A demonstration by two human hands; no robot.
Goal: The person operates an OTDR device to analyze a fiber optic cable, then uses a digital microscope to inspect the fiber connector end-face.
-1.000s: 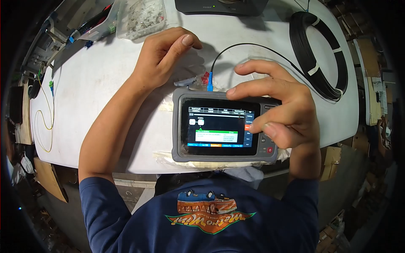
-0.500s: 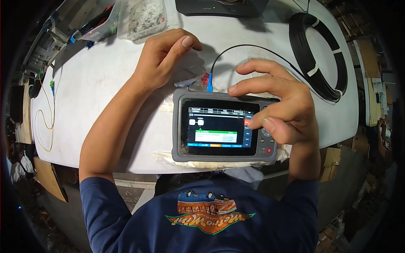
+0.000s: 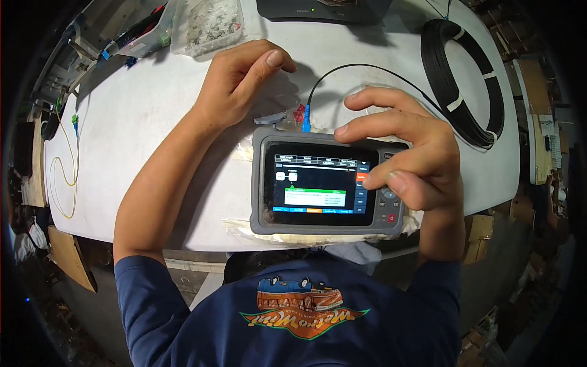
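Observation:
A grey handheld tester with a lit screen lies near the table's front edge. My right hand is over its right side, fingers spread and curved, with a fingertip at the screen's right-hand menu. Nothing is held in it. A blue connector is plugged into the tester's top edge, and a thin black cable arcs from it to the right. My left hand rests on the table above and left of the tester, its fingers curled and partly hidden; whether they hold anything cannot be seen.
A coil of black cable lies at the right. At the back are a black device with a green light and a clear tray of small metal parts. A thin yellow cable with a green connector lies at the left.
The view has shifted very slightly. The tester and both hands otherwise look almost the same, with my right fingertip still at the screen's right side.

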